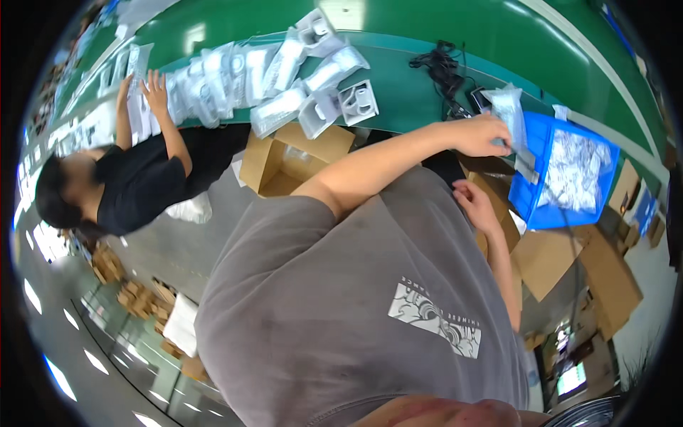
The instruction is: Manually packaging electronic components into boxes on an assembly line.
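Note:
My left hand [485, 134] reaches across to the right and grips a clear plastic bag [509, 108] with a small item in it, just above the left rim of a blue bin [532, 191]. The bin is full of small clear-bagged parts [575, 169]. My right hand [475, 205] hangs lower, beside the bin's left wall and over an open cardboard box [506, 226]. Its fingers are loosely bent and hold nothing. My grey shirt [356, 306] fills the lower middle of the view.
A green table [405, 92] runs along the top with a pile of white packaged items [284, 78] and black cables [445, 67]. A person in black [142, 178] at the left handles packages there. Open cardboard boxes [292, 160] stand below the table, and more [605, 277] at the right.

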Motion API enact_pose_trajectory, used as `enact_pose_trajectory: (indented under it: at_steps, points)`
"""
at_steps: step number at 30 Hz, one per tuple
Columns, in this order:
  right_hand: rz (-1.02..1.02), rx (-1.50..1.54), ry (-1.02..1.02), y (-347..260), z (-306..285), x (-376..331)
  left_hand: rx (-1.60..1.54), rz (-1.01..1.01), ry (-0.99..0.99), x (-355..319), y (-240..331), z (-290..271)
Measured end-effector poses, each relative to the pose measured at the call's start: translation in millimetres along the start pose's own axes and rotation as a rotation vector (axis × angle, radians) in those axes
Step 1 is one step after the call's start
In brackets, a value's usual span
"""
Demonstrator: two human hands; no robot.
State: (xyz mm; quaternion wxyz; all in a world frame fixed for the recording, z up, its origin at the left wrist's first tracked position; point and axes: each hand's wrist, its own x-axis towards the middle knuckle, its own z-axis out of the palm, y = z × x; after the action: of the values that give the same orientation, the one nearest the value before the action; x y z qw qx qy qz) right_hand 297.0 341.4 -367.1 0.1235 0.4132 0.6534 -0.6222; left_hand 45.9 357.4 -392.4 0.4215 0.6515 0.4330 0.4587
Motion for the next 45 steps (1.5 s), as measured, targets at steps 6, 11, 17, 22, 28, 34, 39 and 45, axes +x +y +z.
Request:
enact_pose_trajectory:
  at_steps: [6, 11, 17, 22, 28, 34, 39, 45]
  points:
    - [-0.269, -0.701, -0.429, -50.2, -52.0, 84.7, -0.012, -0.323, 0.418, -66.6, 23.6, -1.8]
    - [-0.128, -0.279, -0.836, -123.2, -31.0, 81.0, -0.172, -0.656, 0.611, -170.4, 80.7, -22.6]
    - [-0.590, -0.308, -0.270, -136.0, 35.6, 127.4, 0.142, -0.741, 1.388, -296.0, 101.6, -32.3]
    - [-0.973, -0.441, -0.118, -136.3, 104.8, 208.6, 0.738, -0.819, 1.156, -306.2, 72.9, -47.8]
    - [-0.686, -0.194, -0.277, -140.5, 106.0, 215.3, 0.707, -0.749, 0.983, -284.4, 110.7, -71.9]
    - [-0.596, 0.059, -0.157, -143.9, 26.7, 138.5, 0.205, -0.407, 0.825, -230.9, 120.4, -60.2]
    - [-0.434, 0.162, -0.492, -165.4, -17.1, 91.1, -0.157, -0.308, 0.476, -156.9, 108.0, -60.4]
    - [-0.711, -0.225, -0.239, -166.7, -74.0, 69.7, -0.669, -0.520, 0.478, -110.9, 90.5, -52.2]
